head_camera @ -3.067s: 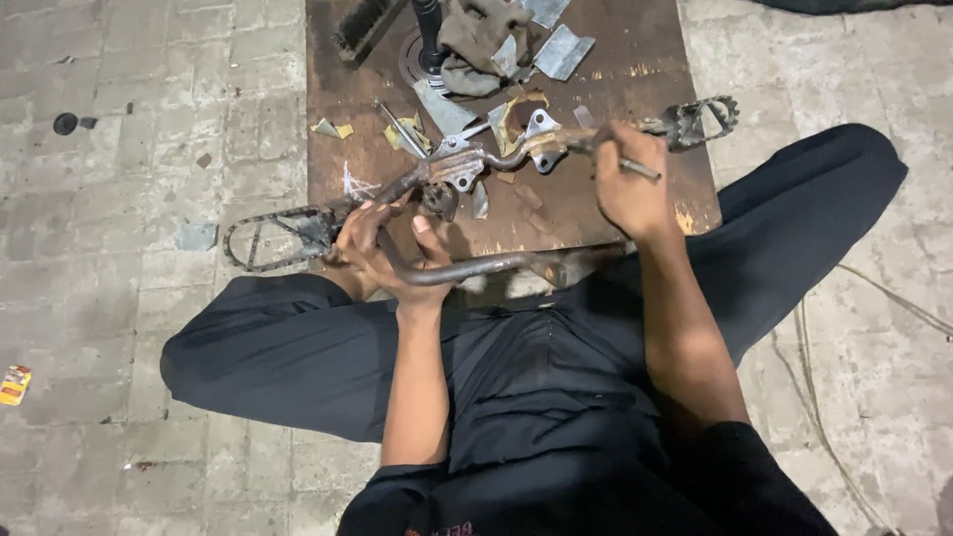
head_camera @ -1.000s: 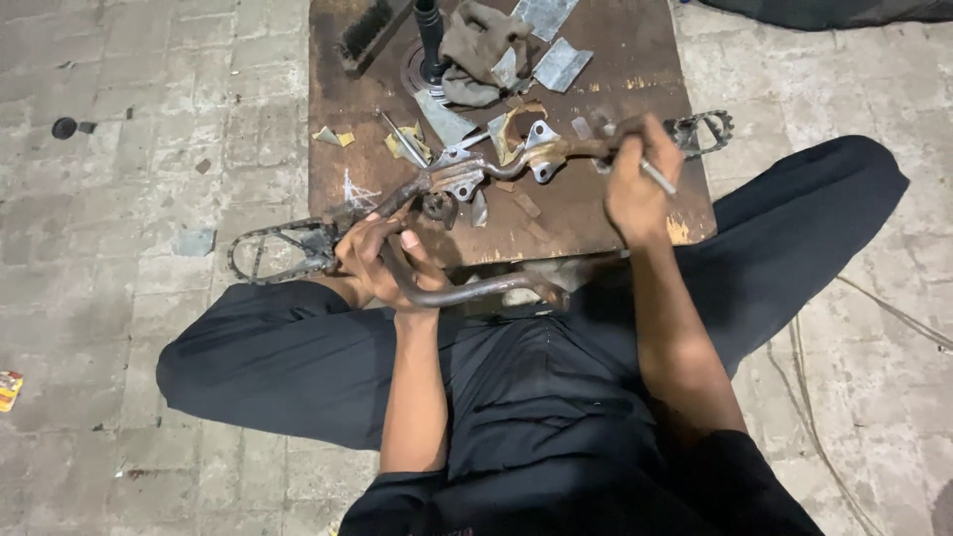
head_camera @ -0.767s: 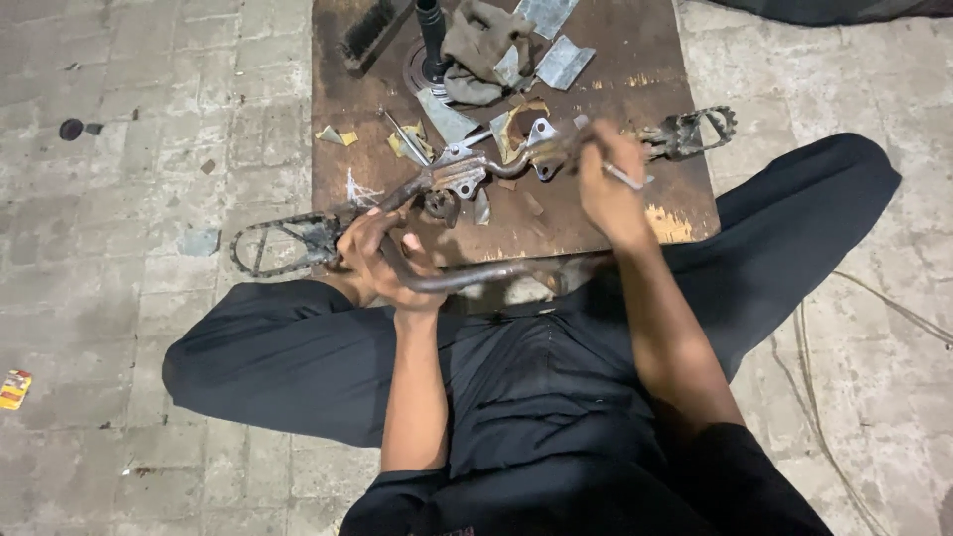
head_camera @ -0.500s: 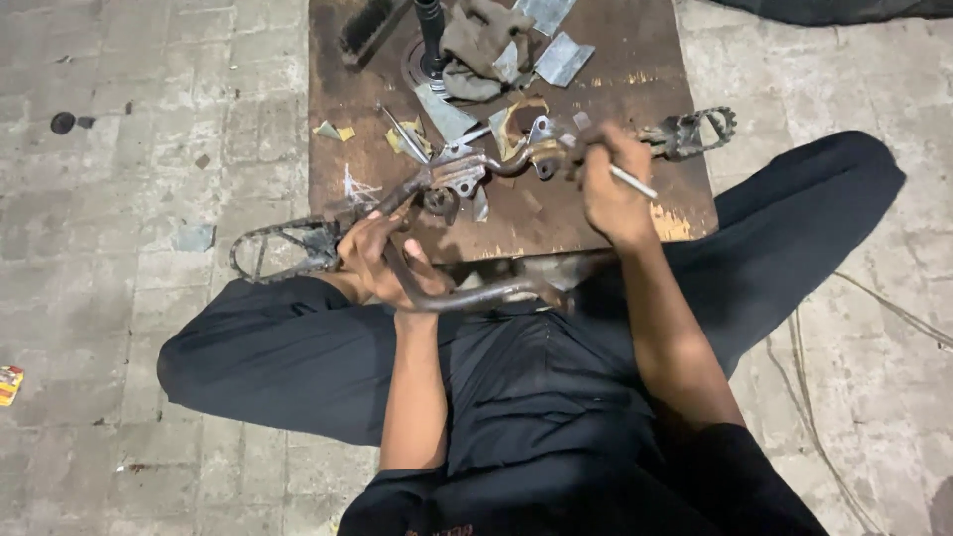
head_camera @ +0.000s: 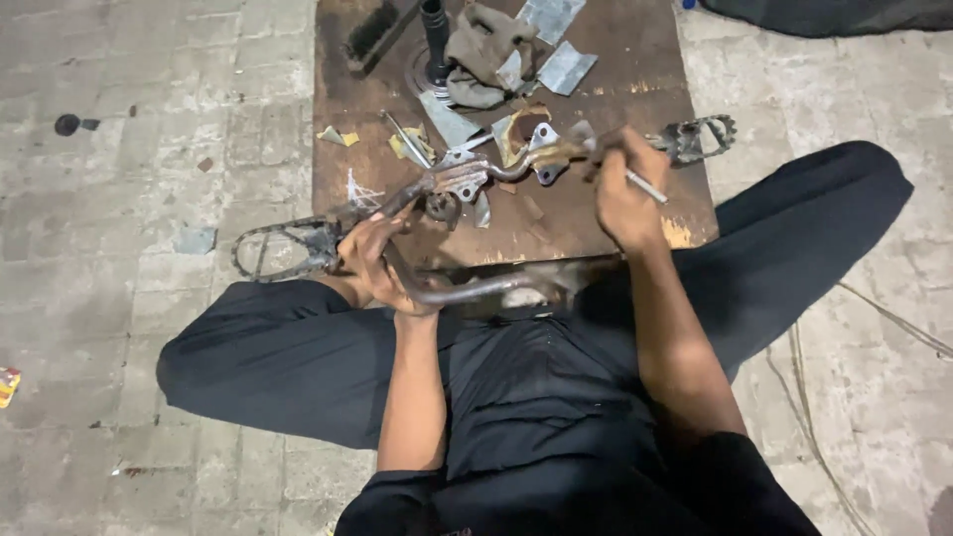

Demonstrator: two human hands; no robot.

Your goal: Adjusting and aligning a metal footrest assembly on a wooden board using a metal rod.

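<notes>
Head view, left hand (head_camera: 375, 260): fingers curled tight around the near end of a rusty metal footrest bar (head_camera: 476, 174), at the point where a bent tube (head_camera: 467, 290) branches off toward the lap.
Head view, right hand (head_camera: 625, 194): closed on the far part of the same bar, with a thin pale rod (head_camera: 645, 186) pinched between the fingers and sticking out to the right.
Footrest bar: stretched slantwise across the front of a brown wooden board (head_camera: 635, 69), lifted a little above it; toothed peg (head_camera: 281, 248) at the left end hanging past the board's edge, second toothed peg (head_camera: 698, 139) at the right end, just beyond the right hand; brackets (head_camera: 541, 149) clustered near the middle.
Board, far part: dark upright post (head_camera: 434, 40), crumpled cloth (head_camera: 481, 50), grey metal scraps (head_camera: 564, 67), black brush (head_camera: 372, 35), small yellowish bits (head_camera: 340, 137).
Around: crossed legs in black trousers (head_camera: 278, 362) under the board's near edge; paved floor (head_camera: 119, 179); small dark knob (head_camera: 68, 124) lying well to the left.
</notes>
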